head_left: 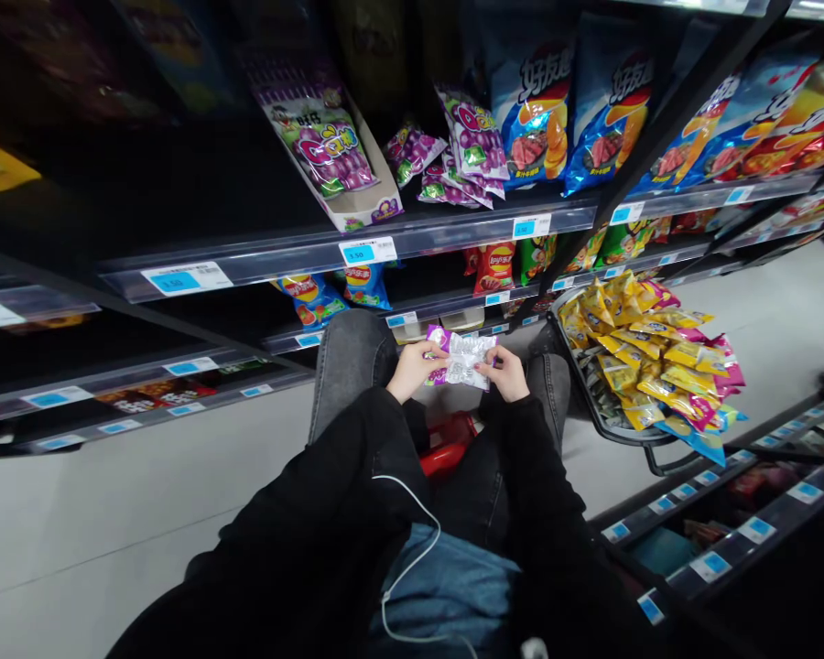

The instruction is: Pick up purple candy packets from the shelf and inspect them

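Note:
Between my knees I hold a small purple and white candy bag [468,359], its printed white back facing up. My left hand [417,368] pinches the bag's left end. On the right end, the fingers of my right hand [505,373] are closed. Above, on the shelf, purple grape candy bags [477,137] lie in a loose pile. Left of them, a display box [374,197] holds more of the same bags.
A black basket [608,428] heaped with yellow and pink snack bags [649,343] stands to my right. Blue chip bags [532,119] line the shelf at upper right. A shelf edge with price tags [367,252] runs across in front. Another shelf [710,566] stands at lower right.

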The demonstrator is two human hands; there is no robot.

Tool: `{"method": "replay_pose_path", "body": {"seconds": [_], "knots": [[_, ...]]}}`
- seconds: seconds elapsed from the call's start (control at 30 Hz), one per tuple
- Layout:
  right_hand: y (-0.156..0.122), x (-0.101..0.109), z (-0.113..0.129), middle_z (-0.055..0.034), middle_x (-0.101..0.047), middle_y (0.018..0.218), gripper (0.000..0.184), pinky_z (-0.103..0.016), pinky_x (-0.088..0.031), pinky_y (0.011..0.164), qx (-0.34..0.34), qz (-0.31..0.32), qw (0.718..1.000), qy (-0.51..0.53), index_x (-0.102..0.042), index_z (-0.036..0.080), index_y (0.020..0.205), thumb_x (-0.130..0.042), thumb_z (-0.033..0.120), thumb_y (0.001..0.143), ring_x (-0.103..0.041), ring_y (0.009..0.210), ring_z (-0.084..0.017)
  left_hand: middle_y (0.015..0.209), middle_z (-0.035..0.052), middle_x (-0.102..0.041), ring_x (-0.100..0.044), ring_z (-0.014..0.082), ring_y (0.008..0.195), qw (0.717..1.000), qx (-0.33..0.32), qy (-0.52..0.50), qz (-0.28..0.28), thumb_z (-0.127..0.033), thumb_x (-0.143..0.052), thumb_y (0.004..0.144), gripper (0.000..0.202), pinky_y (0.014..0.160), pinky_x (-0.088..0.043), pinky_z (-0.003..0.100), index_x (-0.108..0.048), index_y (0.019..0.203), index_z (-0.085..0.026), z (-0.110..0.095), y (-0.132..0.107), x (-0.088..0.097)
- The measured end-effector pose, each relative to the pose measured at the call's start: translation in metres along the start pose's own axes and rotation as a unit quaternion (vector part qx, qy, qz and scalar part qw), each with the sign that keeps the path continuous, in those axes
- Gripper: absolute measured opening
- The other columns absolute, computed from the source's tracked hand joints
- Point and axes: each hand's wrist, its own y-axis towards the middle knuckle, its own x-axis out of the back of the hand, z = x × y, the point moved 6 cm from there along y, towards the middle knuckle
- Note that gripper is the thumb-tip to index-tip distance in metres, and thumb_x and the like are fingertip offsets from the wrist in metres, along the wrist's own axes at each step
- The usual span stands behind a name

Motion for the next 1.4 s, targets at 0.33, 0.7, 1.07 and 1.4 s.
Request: {"method": "replay_pose_path", "body": {"seconds": [0.33,0.7,1.07,1.4], "knots": [[-0.003,-0.006,0.003,-0.0036,-0.051,0.088,0.050,-0.015,-0.037,0.059,0.003,-0.004,0.992,0.126,-0.048,0.010,0.083,-0.074,0.041,0.053,-0.045,0.065,-0.002,0.073,0.0021,-0.063,-0.054,0.0087,0.068,0.989,0.045,-0.136,0.022,-0.031,-0.083,0.042,0.040,0.069,-0.042,0.021,-0.068,0.072,-0.010,0.003,-0.003,0.000],[-0.013,0.031,0.031,-0.0028,-0.050,0.070,0.045,-0.024,-0.046,0.066,0.039,-0.120,0.991,0.046,-0.053,0.009,0.080,-0.064,0.048,0.060,-0.048,0.062,-0.006,0.068,0.0063,-0.066,-0.056,0.0112,0.065,0.997,0.031,-0.063,-0.017,-0.031,-0.082,0.042,0.034,0.066,-0.043,0.023,-0.071,0.064,-0.009,-0.011,0.000,0.019],[-0.025,-0.008,0.025,-0.0051,-0.047,0.111,0.082,-0.025,-0.051,0.064,-0.039,0.045,0.981,0.184,-0.031,0.029,0.128,-0.070,0.046,0.059,-0.053,0.078,-0.006,0.068,0.0048,-0.066,-0.054,0.0091,0.064,0.995,0.020,-0.101,-0.012,-0.035,-0.083,0.042,0.036,0.066,-0.042,0.021,-0.071,0.065,-0.010,-0.011,-0.003,0.006],[-0.026,-0.005,0.025,-0.0054,-0.058,0.085,0.055,-0.015,-0.036,0.051,-0.040,-0.038,0.990,0.131,-0.049,0.009,0.084,-0.073,0.043,0.048,-0.043,0.057,0.000,0.067,0.0026,-0.063,-0.055,0.0102,0.069,0.998,0.007,-0.066,0.020,-0.035,-0.081,0.047,0.033,0.071,-0.041,0.021,-0.066,0.062,-0.009,-0.016,-0.005,0.004]]}}
